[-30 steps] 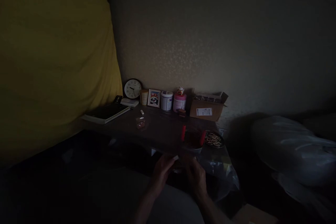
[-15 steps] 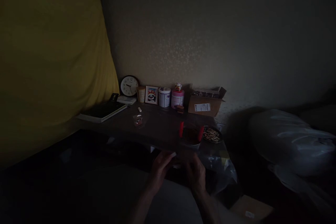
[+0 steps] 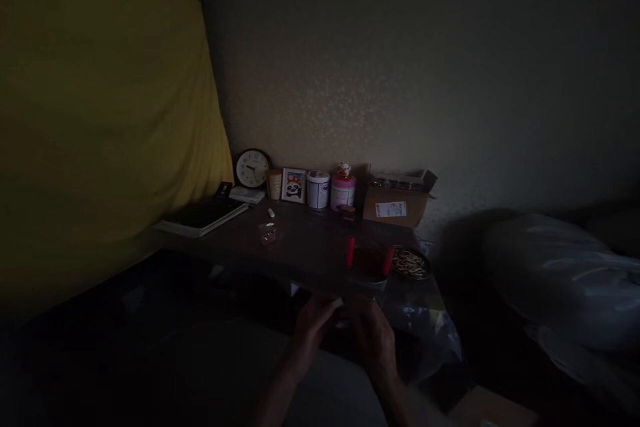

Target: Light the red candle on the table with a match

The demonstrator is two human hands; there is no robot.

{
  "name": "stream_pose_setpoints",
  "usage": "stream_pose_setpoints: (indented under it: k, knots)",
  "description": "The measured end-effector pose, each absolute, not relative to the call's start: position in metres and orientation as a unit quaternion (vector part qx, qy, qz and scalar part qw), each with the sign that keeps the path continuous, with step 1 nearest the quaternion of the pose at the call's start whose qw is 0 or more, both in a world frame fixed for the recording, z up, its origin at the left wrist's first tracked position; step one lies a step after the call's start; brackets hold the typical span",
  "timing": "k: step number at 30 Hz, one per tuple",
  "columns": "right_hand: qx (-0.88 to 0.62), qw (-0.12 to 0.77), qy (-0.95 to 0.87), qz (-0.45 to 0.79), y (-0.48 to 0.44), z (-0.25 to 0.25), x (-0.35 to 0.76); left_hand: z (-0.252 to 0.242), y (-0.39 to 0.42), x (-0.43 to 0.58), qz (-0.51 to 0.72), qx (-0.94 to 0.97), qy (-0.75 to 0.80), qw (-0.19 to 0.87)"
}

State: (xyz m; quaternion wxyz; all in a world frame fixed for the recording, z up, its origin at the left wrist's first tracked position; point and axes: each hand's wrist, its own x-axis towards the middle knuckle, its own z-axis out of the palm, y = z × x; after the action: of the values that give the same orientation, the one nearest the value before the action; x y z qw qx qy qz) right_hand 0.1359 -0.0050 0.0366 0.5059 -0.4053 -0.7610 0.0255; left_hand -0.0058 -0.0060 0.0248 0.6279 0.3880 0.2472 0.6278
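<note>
On the near side of the table (image 3: 305,250), the left hand (image 3: 310,323) has thumb and fingers clamped on a small pale piece (image 3: 337,303), while the right hand (image 3: 374,332) curls just right of it, too dark to tell whether its fingertips meet.

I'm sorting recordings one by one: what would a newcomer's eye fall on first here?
The big yellow cloth filling the picture's left side stands out first. Next come two red posts toward the right end of the table, and the clock at its back. Low in the middle, the left hand holds a small pale piece beside the right hand.
</note>
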Motion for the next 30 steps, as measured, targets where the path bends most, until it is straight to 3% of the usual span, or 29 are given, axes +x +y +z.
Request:
stream_pose_setpoints:
  k: [15,19,22,30]
  knots:
    - [-0.380,0.549,-0.742,-0.065,-0.018,0.059,0.138,0.025,0.003,-0.002,0.633,0.330,0.309,0.628]
    - [-0.370,0.494,-0.785,-0.048,-0.013,0.048,0.138,0.022,0.003,-0.002,0.636,0.334,0.303,0.626]
    - [-0.458,0.475,-0.750,-0.046,0.002,0.030,0.147,0.021,-0.002,-0.005,0.644,0.347,0.275,0.624]
    - [-0.517,0.572,-0.621,0.140,-0.003,0.046,0.153,0.020,-0.004,-0.006,0.641,0.367,0.269,0.619]
